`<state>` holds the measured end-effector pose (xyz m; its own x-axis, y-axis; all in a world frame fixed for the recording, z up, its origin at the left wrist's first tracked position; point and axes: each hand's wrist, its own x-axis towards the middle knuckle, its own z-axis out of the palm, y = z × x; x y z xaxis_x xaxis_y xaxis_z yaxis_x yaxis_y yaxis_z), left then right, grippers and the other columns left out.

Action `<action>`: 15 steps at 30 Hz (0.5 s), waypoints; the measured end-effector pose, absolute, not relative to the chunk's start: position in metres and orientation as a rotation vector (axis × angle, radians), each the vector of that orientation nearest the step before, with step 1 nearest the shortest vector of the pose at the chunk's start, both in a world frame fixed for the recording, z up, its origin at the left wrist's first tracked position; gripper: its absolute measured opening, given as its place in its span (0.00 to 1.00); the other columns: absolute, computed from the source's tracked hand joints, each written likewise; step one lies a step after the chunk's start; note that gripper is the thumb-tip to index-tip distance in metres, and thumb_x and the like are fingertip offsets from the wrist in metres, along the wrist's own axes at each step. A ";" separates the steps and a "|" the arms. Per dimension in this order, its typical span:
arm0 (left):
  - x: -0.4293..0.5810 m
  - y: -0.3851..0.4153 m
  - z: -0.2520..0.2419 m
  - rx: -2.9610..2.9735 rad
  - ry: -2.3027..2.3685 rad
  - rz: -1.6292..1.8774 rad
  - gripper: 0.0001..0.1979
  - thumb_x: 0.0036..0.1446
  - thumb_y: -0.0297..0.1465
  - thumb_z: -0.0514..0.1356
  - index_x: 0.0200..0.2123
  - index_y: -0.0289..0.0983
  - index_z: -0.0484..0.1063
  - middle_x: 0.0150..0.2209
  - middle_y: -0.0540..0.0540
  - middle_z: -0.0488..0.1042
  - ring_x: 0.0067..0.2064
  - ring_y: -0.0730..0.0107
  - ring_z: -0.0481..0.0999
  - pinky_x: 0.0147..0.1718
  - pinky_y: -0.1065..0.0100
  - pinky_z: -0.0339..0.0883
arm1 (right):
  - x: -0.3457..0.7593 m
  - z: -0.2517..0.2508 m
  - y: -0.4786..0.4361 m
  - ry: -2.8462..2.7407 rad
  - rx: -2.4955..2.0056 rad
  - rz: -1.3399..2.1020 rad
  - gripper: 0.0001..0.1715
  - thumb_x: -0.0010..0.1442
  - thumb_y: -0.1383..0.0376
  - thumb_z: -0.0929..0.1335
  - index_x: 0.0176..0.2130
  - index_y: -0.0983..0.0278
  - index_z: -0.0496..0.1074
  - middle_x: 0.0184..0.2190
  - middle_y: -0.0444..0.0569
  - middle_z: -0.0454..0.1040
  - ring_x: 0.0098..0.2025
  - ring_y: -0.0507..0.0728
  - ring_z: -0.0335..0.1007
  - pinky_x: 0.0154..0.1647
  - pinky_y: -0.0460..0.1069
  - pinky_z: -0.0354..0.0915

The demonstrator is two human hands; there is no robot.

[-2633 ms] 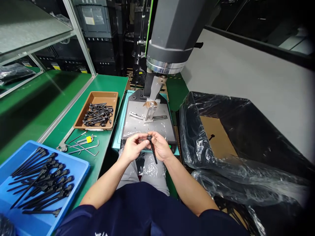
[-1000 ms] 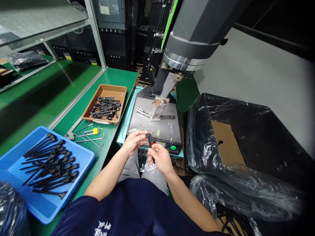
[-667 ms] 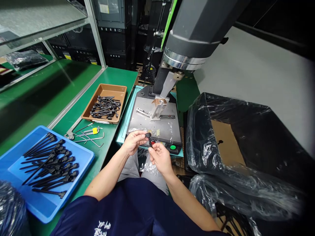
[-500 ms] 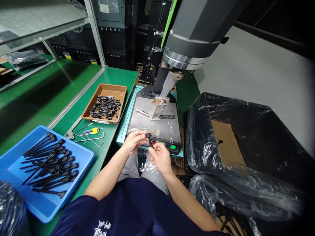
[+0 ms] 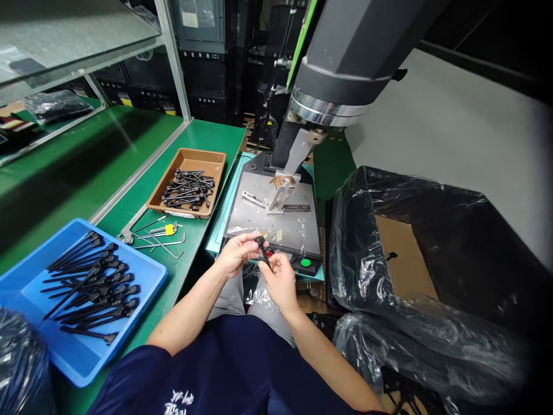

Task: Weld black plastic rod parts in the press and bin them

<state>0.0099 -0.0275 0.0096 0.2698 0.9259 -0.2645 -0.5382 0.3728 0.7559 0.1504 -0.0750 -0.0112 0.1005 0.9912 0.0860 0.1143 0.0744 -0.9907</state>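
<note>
Nearest us, a blue tray (image 5: 151, 274) sits at the near end of the green counter (image 5: 218, 135), long black rods (image 5: 93, 276) inside, heads mostly toward its right edge. Near the metal plate's (image 5: 294, 227) near edge, the left hand (image 5: 235, 255) pinches the head of a black ribbed part (image 5: 262, 248), and the right hand (image 5: 280, 280) grips its shank between closed fingers. To the right, a plastic-lined box (image 5: 367, 268) holds cardboard (image 5: 410, 268) bearing one small black piece (image 5: 392, 255). Farther along the counter's right edge, a brown tray (image 5: 202, 159) carries heaped black pieces (image 5: 188, 190); dark crates (image 5: 203, 72) stand beyond.
</note>
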 end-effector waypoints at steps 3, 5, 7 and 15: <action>0.016 -0.039 0.004 0.633 0.766 1.071 0.25 0.42 0.35 0.73 0.44 0.33 0.76 0.35 0.40 0.81 0.34 0.67 0.79 0.37 0.66 0.70 | 0.145 -0.013 -0.074 -1.280 -1.293 0.979 0.18 0.58 0.56 0.71 0.29 0.60 0.60 0.23 0.39 0.57 0.25 0.53 0.54 0.26 0.48 0.55; 0.014 -0.043 0.003 0.689 0.802 1.083 0.25 0.42 0.38 0.73 0.42 0.31 0.76 0.34 0.40 0.81 0.33 0.66 0.79 0.38 0.65 0.70 | 0.141 -0.016 -0.074 -1.277 -1.268 1.032 0.17 0.57 0.55 0.72 0.30 0.60 0.62 0.24 0.40 0.60 0.25 0.53 0.56 0.27 0.48 0.57; 0.003 -0.038 0.008 0.790 0.886 1.110 0.25 0.43 0.40 0.72 0.42 0.32 0.76 0.34 0.40 0.81 0.33 0.65 0.79 0.37 0.65 0.70 | 0.141 -0.020 -0.073 -1.276 -1.237 1.144 0.18 0.53 0.55 0.74 0.35 0.60 0.66 0.27 0.43 0.65 0.28 0.55 0.62 0.28 0.49 0.62; -0.131 0.068 0.061 1.771 1.965 1.109 0.15 0.56 0.29 0.60 0.46 0.37 0.78 0.46 0.42 0.79 0.48 0.56 0.75 0.50 0.62 0.64 | 0.178 -0.036 -0.082 -1.256 -1.278 1.457 0.30 0.52 0.49 0.74 0.48 0.61 0.67 0.33 0.51 0.72 0.32 0.61 0.70 0.22 0.50 0.67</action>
<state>-0.1311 0.0677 0.0613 -0.2149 0.9346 0.2835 0.7260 -0.0413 0.6865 0.1781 -0.0815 -0.0363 -0.1610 0.9701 -0.1817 0.0371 -0.1780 -0.9833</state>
